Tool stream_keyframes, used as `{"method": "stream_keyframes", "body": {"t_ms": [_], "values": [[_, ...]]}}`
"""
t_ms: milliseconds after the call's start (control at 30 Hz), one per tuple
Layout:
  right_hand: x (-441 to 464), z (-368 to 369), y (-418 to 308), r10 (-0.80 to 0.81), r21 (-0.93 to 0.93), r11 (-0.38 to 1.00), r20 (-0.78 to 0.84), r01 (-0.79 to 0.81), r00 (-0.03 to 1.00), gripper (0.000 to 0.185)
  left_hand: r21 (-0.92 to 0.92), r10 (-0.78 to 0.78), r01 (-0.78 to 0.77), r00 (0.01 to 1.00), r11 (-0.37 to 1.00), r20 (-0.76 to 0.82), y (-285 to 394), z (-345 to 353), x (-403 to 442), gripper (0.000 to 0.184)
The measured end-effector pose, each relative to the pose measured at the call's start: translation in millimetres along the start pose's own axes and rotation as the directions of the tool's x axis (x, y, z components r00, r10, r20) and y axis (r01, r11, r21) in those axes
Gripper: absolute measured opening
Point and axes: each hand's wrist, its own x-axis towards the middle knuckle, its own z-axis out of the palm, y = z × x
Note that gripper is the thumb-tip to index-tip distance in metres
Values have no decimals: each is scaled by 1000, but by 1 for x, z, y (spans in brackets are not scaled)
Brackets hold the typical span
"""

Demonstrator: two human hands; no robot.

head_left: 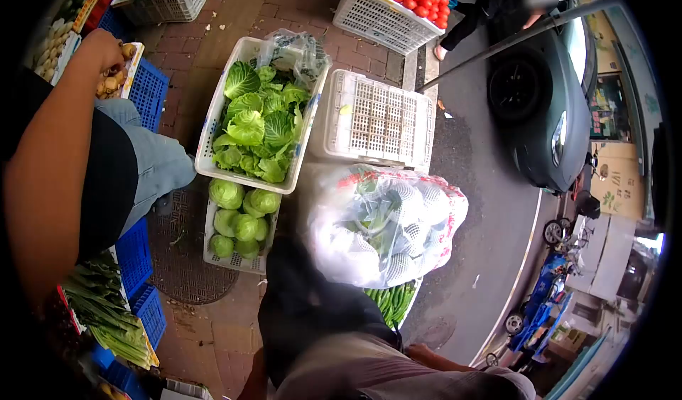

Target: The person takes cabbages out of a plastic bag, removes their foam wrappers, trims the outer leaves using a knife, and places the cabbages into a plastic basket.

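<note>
Clear plastic bag with red print (426, 222), bulging with pale produce in white foam nets, lies just beyond the dark-clothed leg (305, 304), over long green peppers (393, 302). The left hand (258, 364) and the right hand (420, 353) show only partly at the lower edge, near that leg; whether they are wide, narrow or holding anything, I cannot tell. Beside the bag, round green cabbages (240, 222) fill a pale plastic crate (236, 261), and loose green leaves fill a white plastic crate (203, 144) above it. An upturned-looking white lattice crate (380, 116) adjoins the bag. To the left, another person's hand (105, 50) reaches brown, rounded produce (110, 84). Farther off stand a white crate of red tomatoes (387, 23) and, on the road, a dark grey car (547, 130)
</note>
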Motion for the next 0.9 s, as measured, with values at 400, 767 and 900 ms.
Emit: {"method": "stream_keyframes", "body": {"t_ms": [400,767,900], "values": [[70,34,25,-276,538,805,-34,250,961,30,-957,-255,56,967,284,-20,76,-31,11,56],[165,35,-5,-694,92,693,-184,715,696,39,-967,-243,-16,967,255,-80,92,-4,-1,57],[164,26,-9,-682,104,706,-163,700,713,38,-979,-250,-9,966,204,-61,90,14,-5,57]]}}
